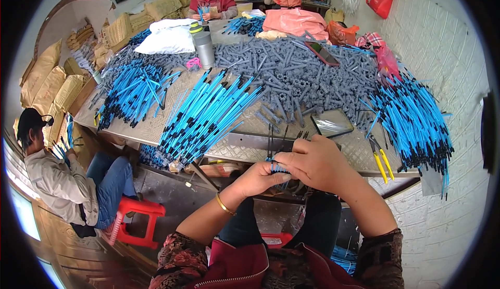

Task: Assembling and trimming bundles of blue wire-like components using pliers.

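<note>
Close to the front edge of the table, my left hand is closed round a few thin blue rods whose dark slender ends stick up past my fingers. My right hand is closed too, its fingers and thumb pressed against the same rods. Its back hides part of them and the fingertips. More dark tips rise just behind my right fingers. Beyond my hands lies a heap of grey plastic tubes. A wide pile of blue rods with black ends spreads to the left of them.
Yellow-handled pliers and another rod pile lie at the right. Behind are a clear-topped box, a phone and a flask. One co-worker sits at left by a red stool; another sits across.
</note>
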A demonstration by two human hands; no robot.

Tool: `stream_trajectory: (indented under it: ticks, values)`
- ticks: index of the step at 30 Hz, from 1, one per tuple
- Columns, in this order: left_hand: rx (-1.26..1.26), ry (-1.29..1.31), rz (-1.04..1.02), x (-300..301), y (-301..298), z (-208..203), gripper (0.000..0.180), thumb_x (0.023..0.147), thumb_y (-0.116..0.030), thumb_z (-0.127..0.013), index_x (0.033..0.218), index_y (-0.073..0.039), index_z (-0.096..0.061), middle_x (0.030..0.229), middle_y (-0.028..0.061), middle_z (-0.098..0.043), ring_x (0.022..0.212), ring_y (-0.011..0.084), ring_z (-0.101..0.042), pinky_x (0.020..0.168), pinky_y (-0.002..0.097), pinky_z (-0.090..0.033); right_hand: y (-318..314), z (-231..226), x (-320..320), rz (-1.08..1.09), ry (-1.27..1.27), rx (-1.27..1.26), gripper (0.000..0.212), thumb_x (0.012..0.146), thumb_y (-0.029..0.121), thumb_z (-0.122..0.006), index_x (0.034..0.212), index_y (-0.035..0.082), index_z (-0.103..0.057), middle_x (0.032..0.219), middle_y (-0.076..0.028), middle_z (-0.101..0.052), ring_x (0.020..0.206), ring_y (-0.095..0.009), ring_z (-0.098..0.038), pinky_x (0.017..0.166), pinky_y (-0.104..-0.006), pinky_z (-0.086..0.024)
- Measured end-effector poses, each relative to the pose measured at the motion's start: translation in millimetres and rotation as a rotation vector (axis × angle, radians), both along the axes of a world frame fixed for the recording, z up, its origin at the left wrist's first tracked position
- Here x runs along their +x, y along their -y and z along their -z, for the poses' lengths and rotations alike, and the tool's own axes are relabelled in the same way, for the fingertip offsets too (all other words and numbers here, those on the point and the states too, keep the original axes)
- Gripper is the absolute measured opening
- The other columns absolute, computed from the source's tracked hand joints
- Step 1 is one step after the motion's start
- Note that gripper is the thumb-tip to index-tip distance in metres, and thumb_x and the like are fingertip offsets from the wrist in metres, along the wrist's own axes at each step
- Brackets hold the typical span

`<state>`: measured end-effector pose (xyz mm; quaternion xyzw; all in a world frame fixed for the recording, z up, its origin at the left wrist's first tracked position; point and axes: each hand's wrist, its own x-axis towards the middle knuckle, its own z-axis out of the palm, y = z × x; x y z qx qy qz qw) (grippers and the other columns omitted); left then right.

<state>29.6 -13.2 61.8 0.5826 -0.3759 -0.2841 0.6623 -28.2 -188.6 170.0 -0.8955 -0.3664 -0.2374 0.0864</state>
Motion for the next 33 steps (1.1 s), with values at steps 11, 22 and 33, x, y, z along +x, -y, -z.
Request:
stream_trajectory:
  ticks: [11,22,33]
  values:
    - [0.039,0.158,-0.136,-6.8,-4.6,3.5,0.017,0.087,-0.010,-0.059,0.104,-0.008,-0.063,0.091,-0.0020,-0.064,0.087,0.0051,-0.054,0.082,0.0249,-0.045,-24.3,9.3,1.2,0.056,0.049,0.176,0.010,0.074,0.016,-0.064,0.084,0.014,-0.062,0.069,-0.002,-0.050,0.056,-0.022,-0.050,0.052,-0.0333,-0.036]
    - [0.049,0.187,-0.173,1.9,-7.7,-7.1,0.019,0.085,-0.012,-0.061,0.104,-0.009,-0.063,0.089,0.0006,-0.066,0.083,0.0070,-0.057,0.079,0.0265,-0.046,-23.9,5.0,19.0,0.063,0.016,0.178,0.012,0.071,0.019,-0.066,0.076,0.012,-0.057,0.068,-0.004,-0.049,0.060,-0.024,-0.052,0.054,-0.0366,-0.039]
    - [0.052,0.128,-0.100,14.2,6.4,3.5,0.021,0.087,-0.020,-0.060,0.101,-0.004,-0.063,0.081,0.0050,-0.064,0.078,0.0084,-0.058,0.071,0.0260,-0.046,149.9,76.8,74.7,0.489,-0.280,0.251,0.016,0.079,0.002,-0.056,0.095,0.000,-0.057,0.088,-0.017,-0.057,0.075,-0.033,-0.055,0.068,-0.0364,-0.044]
